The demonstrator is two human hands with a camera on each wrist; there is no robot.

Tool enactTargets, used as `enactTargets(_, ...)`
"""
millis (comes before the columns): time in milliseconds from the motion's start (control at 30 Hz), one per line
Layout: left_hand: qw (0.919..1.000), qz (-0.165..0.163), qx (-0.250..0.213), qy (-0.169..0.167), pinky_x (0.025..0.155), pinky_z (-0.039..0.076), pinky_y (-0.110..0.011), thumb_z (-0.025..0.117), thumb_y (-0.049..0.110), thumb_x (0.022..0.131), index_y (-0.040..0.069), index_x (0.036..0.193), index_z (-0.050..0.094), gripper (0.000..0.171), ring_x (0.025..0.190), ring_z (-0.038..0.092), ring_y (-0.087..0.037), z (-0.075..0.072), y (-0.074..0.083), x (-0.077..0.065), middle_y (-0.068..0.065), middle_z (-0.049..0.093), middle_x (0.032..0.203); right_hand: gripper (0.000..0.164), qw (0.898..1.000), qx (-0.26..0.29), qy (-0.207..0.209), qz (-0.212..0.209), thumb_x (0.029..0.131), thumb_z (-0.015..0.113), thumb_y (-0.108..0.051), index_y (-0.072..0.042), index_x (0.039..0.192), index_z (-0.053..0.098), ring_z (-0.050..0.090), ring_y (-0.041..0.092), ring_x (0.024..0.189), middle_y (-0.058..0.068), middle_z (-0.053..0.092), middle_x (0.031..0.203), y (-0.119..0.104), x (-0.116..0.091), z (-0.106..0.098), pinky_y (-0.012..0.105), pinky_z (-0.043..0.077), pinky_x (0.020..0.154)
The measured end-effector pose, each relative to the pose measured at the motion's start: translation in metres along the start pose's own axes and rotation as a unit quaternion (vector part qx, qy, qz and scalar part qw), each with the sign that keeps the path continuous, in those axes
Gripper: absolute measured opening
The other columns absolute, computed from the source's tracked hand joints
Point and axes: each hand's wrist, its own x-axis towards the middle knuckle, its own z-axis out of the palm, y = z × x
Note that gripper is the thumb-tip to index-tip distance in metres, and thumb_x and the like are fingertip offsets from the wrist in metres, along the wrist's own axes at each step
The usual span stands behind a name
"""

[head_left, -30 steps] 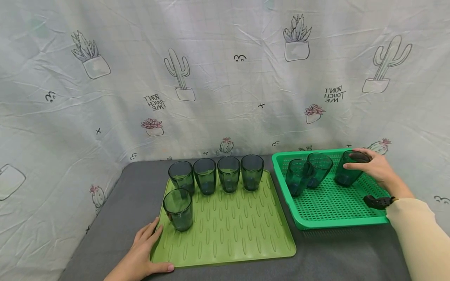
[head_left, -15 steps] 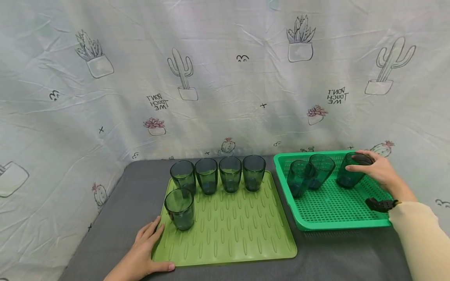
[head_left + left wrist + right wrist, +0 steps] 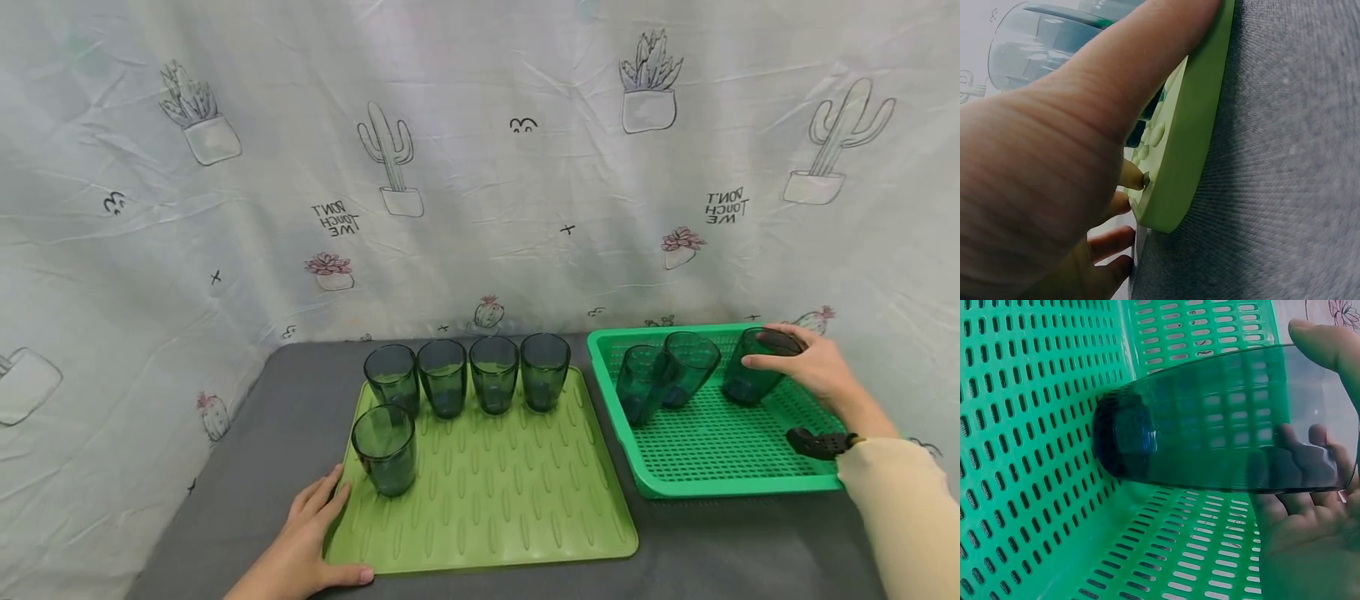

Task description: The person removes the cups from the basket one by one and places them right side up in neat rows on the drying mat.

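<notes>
In the head view my right hand [image 3: 825, 371] holds a dark green drinking glass [image 3: 744, 379] by its upper part. This glass stands slightly tilted in the green plastic basket [image 3: 750, 487]. The right wrist view has the thumb on one side of the glass [image 3: 1197, 419] and the fingers on the other, its base at the basket floor. My left hand [image 3: 296, 542] rests at the near left corner of the light green tray [image 3: 510, 500]. Its thumb lies along the front edge, its fingers by the left side. The left wrist view shows fingertips touching the tray rim [image 3: 1191, 150].
Several matching glasses stand along the tray's back edge, the rightmost glass [image 3: 543, 375] included. One more glass [image 3: 386, 450] stands before them at the left. Two glasses lean together in the basket, one of them a tilted glass [image 3: 690, 371]. A printed curtain [image 3: 480, 167] hangs behind the grey tabletop [image 3: 247, 450].
The head view has shifted slightly, so everything sits a little further right and lower in it. Both hands keep their places on the tray and the glass.
</notes>
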Motion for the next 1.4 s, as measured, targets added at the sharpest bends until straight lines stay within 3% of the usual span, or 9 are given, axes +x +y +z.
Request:
enactTargets(233,0.9999,0.000,0.007,0.008,0.094,0.030,-0.071,0.080,0.065,0.068,-0.010,0.147,0.037,0.117,0.137,0.012,-0.052,-0.002,0.005,0.002,-0.025,0.015,0.159,0.092,1.000,-0.013,0.001,0.012,0.087,0.076,-0.042,-0.007,0.157,0.026,0.007,0.062,0.135,0.031,-0.004,0.158,-0.001,-0.003,-0.006,0.073,0.028,0.090)
enactTargets(500,0.9998,-0.018,0.011,0.003,0.095,0.030,-0.071,0.079,0.068,0.065,-0.010,0.147,0.037,0.121,0.138,0.011,-0.051,-0.009,0.007,-0.002,-0.023,0.014,0.159,0.095,0.999,-0.041,-0.005,0.012,0.085,0.077,-0.045,0.002,0.153,0.028,0.013,0.064,0.131,0.036,0.005,0.155,-0.014,0.003,-0.004,0.073,0.030,0.089)
enactTargets(633,0.9997,-0.015,0.017,0.005,0.095,0.030,-0.071,0.078,0.070,0.065,-0.010,0.147,0.037,0.121,0.138,0.012,-0.050,-0.008,0.008,-0.001,-0.023,0.014,0.159,0.093,0.999,-0.030,0.030,0.022,0.086,0.077,-0.043,0.001,0.153,0.030,0.017,0.062,0.132,0.034,0.009,0.156,-0.023,-0.004,-0.009,0.071,0.031,0.091)
enactTargets(700,0.9997,-0.011,0.018,0.007,0.095,0.031,-0.070,0.077,0.070,0.065,-0.009,0.147,0.037,0.121,0.138,0.012,-0.050,-0.008,0.009,0.000,-0.023,0.014,0.159,0.089,0.998,-0.018,0.058,0.027,0.085,0.077,-0.044,-0.003,0.152,0.035,0.023,0.056,0.132,0.025,0.026,0.152,-0.031,-0.010,-0.013,0.067,0.034,0.092)
enactTargets(767,0.9997,-0.008,0.018,0.010,0.095,0.031,-0.070,0.077,0.070,0.065,-0.009,0.147,0.037,0.121,0.138,0.012,-0.050,-0.008,0.008,-0.001,-0.023,0.014,0.159,0.084,0.996,-0.001,0.084,0.036,0.083,0.078,-0.045,-0.010,0.150,0.041,0.032,0.043,0.131,0.006,0.047,0.140,-0.042,-0.015,-0.015,0.050,0.041,0.093)
enactTargets(867,0.9997,-0.004,0.021,0.014,0.095,0.031,-0.070,0.078,0.070,0.065,-0.009,0.147,0.038,0.121,0.138,0.013,-0.049,-0.008,0.006,-0.001,-0.023,0.014,0.159,0.078,0.991,0.024,0.129,0.041,0.080,0.082,-0.044,-0.018,0.145,0.046,0.044,0.018,0.116,-0.021,0.054,0.109,-0.065,-0.021,-0.017,0.026,0.043,0.084)
enactTargets(1000,0.9996,0.003,0.022,0.018,0.095,0.032,-0.069,0.077,0.070,0.066,-0.009,0.147,0.037,0.120,0.138,0.013,-0.049,-0.006,0.005,-0.002,-0.022,0.014,0.159,0.076,0.982,0.061,0.178,0.024,0.079,0.084,-0.036,-0.022,0.145,0.048,0.045,0.000,0.101,-0.026,0.054,0.103,-0.096,-0.034,-0.018,0.010,0.038,0.072)
enactTargets(1167,0.9995,0.004,0.022,0.022,0.095,0.033,-0.068,0.076,0.071,0.066,-0.009,0.148,0.037,0.121,0.139,0.012,-0.047,-0.004,0.004,-0.005,-0.021,0.014,0.160,0.068,0.976,0.131,0.174,-0.021,0.078,0.086,-0.016,-0.021,0.138,0.054,0.053,-0.002,0.103,-0.024,0.063,0.107,-0.126,-0.051,-0.015,0.008,0.039,0.068)
enactTargets(1400,0.9995,0.006,0.023,0.022,0.094,0.032,-0.069,0.076,0.071,0.066,-0.008,0.148,0.036,0.121,0.139,0.013,-0.048,-0.003,0.003,-0.006,-0.023,0.014,0.159,0.066,0.928,0.328,0.116,-0.131,0.070,0.082,0.017,-0.001,0.129,0.060,0.067,0.006,0.096,-0.001,0.072,0.106,-0.158,-0.072,0.007,0.012,0.048,0.078)
